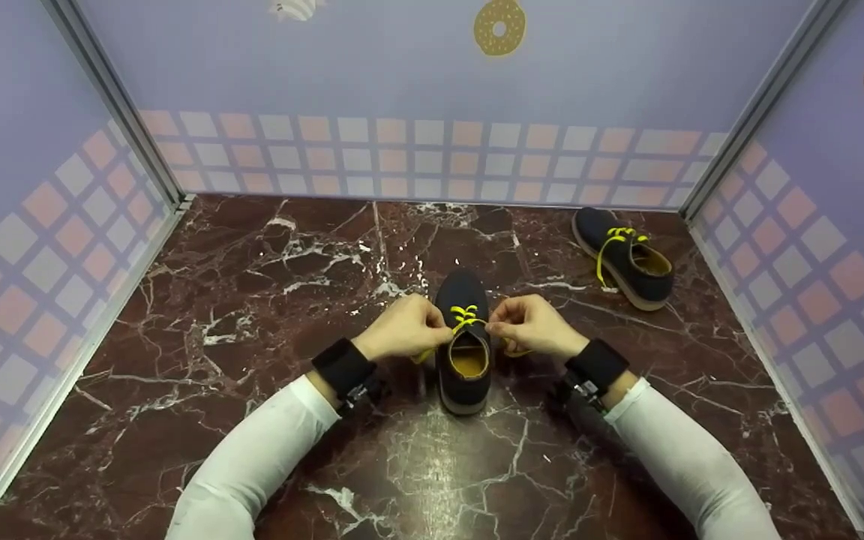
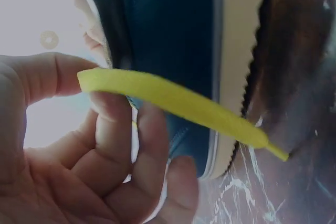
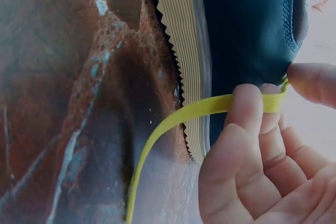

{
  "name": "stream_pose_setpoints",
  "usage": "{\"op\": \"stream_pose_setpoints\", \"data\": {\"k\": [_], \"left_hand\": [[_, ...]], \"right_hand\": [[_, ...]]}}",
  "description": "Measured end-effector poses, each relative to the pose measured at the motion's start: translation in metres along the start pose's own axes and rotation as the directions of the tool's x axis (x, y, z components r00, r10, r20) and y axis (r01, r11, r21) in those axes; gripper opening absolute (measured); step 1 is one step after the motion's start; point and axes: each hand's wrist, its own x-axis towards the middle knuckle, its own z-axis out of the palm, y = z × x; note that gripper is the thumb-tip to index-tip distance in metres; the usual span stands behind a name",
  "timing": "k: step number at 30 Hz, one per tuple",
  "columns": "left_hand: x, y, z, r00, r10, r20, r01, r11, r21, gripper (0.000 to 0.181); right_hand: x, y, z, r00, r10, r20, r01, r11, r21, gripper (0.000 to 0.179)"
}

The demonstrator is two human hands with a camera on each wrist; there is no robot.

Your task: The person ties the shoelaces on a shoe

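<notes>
A dark blue shoe (image 1: 464, 390) with a yellow lining and a pale sole stands upright in the middle, its toe pointing away from me. At its left side my left hand (image 1: 406, 328) pinches one end of the yellow shoelace (image 2: 173, 100) between thumb and index finger; the tip hangs free beyond the fingers. On the other side my right hand (image 1: 535, 325) pinches the opposite lace end (image 3: 199, 109), which trails down past the sole. Between the hands the lace crosses over the shoe's tongue, below the laced rows.
A matching shoe (image 1: 619, 259) with a loose yellow lace lies at the back right of the dark red marbled surface (image 1: 252, 420). Purple panels with pink and white checks (image 1: 432, 157) enclose the back and both sides.
</notes>
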Motion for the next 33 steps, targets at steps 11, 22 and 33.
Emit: {"op": "stream_pose_setpoints", "data": {"k": [11, 22, 33], "left_hand": [[0.005, -0.004, -0.001, 0.986, 0.002, 0.167, 0.077, 0.882, -0.465, 0.02], [0.01, -0.008, 0.008, 0.989, -0.099, 0.109, 0.147, 0.651, -0.745, 0.014], [0.014, -0.004, 0.031, 0.985, -0.152, -0.082, 0.032, 0.628, -0.778, 0.008]], "right_hand": [[-0.001, 0.001, 0.002, 1.0, -0.013, -0.013, 0.013, 1.0, -0.02, 0.021], [-0.002, 0.001, 0.002, 1.0, -0.012, -0.025, 0.011, 1.0, -0.025, 0.022], [-0.002, 0.004, 0.003, 0.999, -0.018, -0.029, 0.016, 0.999, -0.049, 0.028]]}}
